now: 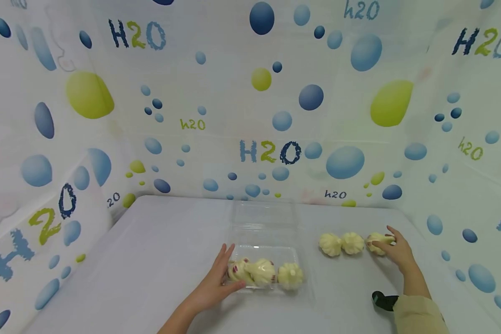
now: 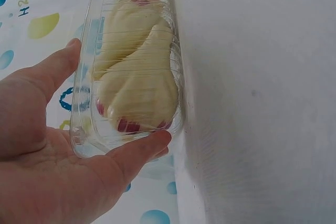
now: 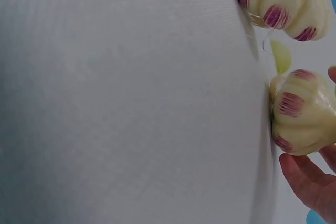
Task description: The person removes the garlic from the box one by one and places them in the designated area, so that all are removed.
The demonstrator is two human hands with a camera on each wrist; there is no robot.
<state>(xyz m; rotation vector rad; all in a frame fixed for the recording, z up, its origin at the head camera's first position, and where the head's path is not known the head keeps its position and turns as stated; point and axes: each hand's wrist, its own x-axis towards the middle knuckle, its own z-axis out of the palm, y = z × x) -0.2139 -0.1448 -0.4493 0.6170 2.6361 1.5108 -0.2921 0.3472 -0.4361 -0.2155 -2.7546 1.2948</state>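
A clear plastic container (image 1: 271,250), hinged lid (image 1: 264,215) laid back, stands in the middle of the table. Inside lie garlic bulbs (image 1: 262,271) with purple patches, the left ones partly overlapping. The left hand (image 1: 217,273) holds the container's left end, thumb along the near side and fingers at the far side, as the left wrist view confirms. To the right, a row of three garlic bulbs rests on the table. At the rightmost garlic bulb (image 3: 302,111), the right hand (image 1: 396,248) has thumb and fingers spread around it; the index finger appears apart from its stem.
The other two bulbs in the row, a left one (image 1: 330,244) and a middle one (image 1: 352,243), stand side by side. A dark rounded object (image 1: 385,301) shows beside the right sleeve. Patterned sheets (image 1: 217,93) enclose the white table (image 1: 158,241) behind and at the sides.
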